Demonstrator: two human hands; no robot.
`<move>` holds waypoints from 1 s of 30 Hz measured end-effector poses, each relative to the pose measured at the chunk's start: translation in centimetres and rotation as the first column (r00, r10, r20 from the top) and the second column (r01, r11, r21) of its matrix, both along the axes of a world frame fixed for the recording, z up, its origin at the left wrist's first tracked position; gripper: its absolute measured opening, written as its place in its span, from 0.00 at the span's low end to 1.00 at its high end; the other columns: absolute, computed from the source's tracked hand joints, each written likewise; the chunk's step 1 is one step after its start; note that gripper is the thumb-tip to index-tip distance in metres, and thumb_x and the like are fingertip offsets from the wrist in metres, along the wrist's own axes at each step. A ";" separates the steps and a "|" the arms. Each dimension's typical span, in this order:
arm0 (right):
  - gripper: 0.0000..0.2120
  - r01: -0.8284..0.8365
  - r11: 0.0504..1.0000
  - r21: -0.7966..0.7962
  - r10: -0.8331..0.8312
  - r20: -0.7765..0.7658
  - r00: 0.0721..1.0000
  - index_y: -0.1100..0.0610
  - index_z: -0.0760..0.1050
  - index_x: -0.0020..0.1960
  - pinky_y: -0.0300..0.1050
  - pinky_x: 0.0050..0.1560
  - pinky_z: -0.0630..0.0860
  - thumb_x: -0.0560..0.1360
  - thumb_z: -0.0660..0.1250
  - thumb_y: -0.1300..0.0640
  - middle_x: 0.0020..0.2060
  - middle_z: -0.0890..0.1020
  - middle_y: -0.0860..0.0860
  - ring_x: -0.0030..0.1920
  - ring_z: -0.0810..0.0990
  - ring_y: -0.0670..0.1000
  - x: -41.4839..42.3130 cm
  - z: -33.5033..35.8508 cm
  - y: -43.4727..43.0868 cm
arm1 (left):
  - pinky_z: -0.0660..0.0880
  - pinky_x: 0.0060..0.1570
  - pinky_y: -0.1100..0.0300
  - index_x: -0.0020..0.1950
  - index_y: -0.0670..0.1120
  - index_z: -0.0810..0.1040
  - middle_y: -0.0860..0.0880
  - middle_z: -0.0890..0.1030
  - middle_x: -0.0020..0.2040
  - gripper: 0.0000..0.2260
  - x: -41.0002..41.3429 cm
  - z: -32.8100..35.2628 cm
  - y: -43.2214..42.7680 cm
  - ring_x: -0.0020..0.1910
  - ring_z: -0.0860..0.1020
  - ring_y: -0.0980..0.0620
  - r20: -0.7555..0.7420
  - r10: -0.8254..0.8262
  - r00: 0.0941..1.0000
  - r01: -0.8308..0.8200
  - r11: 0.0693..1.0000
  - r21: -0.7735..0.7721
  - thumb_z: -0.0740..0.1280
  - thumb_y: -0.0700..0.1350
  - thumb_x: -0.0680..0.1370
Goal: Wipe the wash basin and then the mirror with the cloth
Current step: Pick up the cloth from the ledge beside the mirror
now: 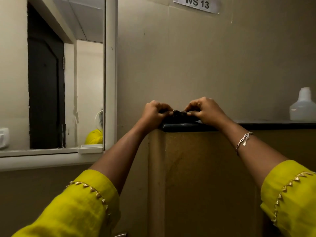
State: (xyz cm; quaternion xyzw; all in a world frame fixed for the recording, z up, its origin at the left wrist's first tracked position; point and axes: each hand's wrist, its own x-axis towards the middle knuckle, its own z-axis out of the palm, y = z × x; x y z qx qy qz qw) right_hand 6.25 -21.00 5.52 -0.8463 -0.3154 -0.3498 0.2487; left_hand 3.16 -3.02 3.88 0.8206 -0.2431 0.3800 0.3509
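Note:
A dark cloth (179,115) lies bunched on the left end of a black ledge (273,125) at chest height. My left hand (154,112) and my right hand (203,110) both pinch the cloth from either side, fingers curled on it. The mirror (65,74), in a white frame, hangs on the wall to the left and reflects a dark doorway and a bit of yellow clothing. The wash basin is out of view.
A translucent white plastic bottle (303,106) stands on the ledge at the far right. A paper label reading WS 13 (196,3) is stuck high on the wall. A small white tray (90,148) sits at the mirror's lower right corner. Below the ledge is a brown panel (196,177).

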 end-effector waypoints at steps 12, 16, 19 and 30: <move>0.08 -0.221 0.967 0.125 0.205 0.127 0.970 0.59 0.81 0.51 0.40 0.49 0.74 0.73 0.68 0.62 0.45 0.81 0.52 0.47 0.79 0.48 -7.3 4.5 6.5 | 0.76 0.45 0.53 0.47 0.40 0.79 0.45 0.80 0.41 0.05 -8.0 2.9 5.4 0.42 0.78 0.49 0.303 0.108 0.947 -0.070 0.988 -0.135 0.64 0.38 0.77; 0.07 -0.316 0.943 0.105 0.310 0.068 0.948 0.60 0.80 0.51 0.36 0.44 0.74 0.74 0.67 0.61 0.43 0.80 0.51 0.46 0.78 0.48 -10.0 4.2 10.1 | 0.76 0.46 0.47 0.47 0.39 0.78 0.44 0.78 0.40 0.11 -11.6 2.2 8.7 0.43 0.77 0.44 0.266 0.156 0.951 -0.107 0.976 -0.189 0.61 0.45 0.73; 0.05 -0.395 0.910 0.122 0.402 -0.033 0.915 0.58 0.80 0.49 0.37 0.43 0.76 0.74 0.67 0.60 0.40 0.80 0.50 0.44 0.79 0.48 -11.5 2.7 13.0 | 0.75 0.48 0.47 0.45 0.42 0.77 0.45 0.78 0.40 0.07 -14.2 0.8 11.5 0.44 0.77 0.44 0.222 0.176 0.959 -0.134 0.972 -0.192 0.61 0.43 0.75; 0.09 -0.642 0.701 0.309 0.694 -0.500 0.517 0.57 0.79 0.47 0.34 0.41 0.75 0.76 0.62 0.54 0.47 0.79 0.53 0.47 0.77 0.48 -14.6 -11.0 22.5 | 0.70 0.43 0.63 0.43 0.46 0.77 0.54 0.76 0.39 0.05 -21.8 -8.9 20.9 0.41 0.75 0.57 -0.148 0.313 0.938 -0.332 0.935 -0.124 0.63 0.40 0.77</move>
